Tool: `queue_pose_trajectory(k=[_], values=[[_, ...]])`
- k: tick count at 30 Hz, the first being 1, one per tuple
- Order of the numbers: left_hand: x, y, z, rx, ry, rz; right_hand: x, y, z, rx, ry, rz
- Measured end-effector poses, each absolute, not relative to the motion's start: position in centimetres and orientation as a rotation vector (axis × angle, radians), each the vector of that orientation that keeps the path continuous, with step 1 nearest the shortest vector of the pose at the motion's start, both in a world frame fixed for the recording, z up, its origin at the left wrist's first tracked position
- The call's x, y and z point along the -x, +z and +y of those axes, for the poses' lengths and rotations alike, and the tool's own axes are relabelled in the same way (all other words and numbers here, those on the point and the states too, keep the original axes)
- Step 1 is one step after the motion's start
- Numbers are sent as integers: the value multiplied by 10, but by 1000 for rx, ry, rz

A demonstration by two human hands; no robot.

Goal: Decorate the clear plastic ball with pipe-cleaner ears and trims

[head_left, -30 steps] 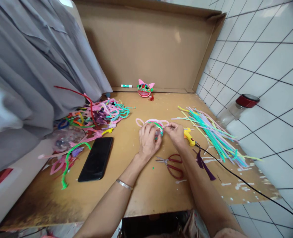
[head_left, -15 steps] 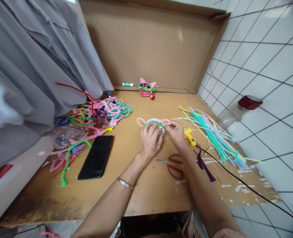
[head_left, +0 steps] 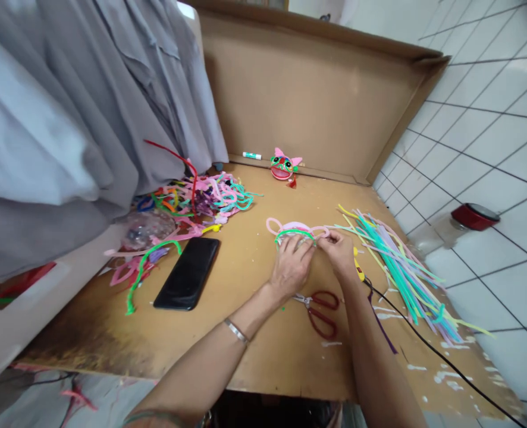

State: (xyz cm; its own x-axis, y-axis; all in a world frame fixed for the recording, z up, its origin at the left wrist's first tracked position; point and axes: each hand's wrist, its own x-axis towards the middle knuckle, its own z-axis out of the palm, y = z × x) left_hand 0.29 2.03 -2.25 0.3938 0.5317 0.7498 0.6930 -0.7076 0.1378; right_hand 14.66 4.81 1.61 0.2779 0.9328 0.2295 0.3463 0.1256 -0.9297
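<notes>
My left hand and my right hand meet at mid-table over a small pipe-cleaner figure with pink looped ears and a green arc. The left hand covers its lower part with curled fingers. The right hand pinches its right edge. A finished pink and green pipe-cleaner face stands at the back against the cardboard wall. Red-handled scissors lie just below my hands. A yellow glue gun is partly hidden behind my right wrist.
A black phone lies left of my hands. Tangled coloured pipe cleaners pile at the left under grey cloth. Straight pipe cleaners fan out at the right. A black cord runs to the right. A red-lidded jar and a marker are also here.
The view has swung left and tilted, so everything sits further right in frame. My hands stay on the figure, the left fingers shifted lower, showing more of the green arc.
</notes>
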Motion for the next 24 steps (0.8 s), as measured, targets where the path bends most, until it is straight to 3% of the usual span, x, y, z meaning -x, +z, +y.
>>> queue_pose_trajectory(k=[24], values=[[1,-24,23,2483,-1362,-1084,-142,14,48,1372,748,-1267]])
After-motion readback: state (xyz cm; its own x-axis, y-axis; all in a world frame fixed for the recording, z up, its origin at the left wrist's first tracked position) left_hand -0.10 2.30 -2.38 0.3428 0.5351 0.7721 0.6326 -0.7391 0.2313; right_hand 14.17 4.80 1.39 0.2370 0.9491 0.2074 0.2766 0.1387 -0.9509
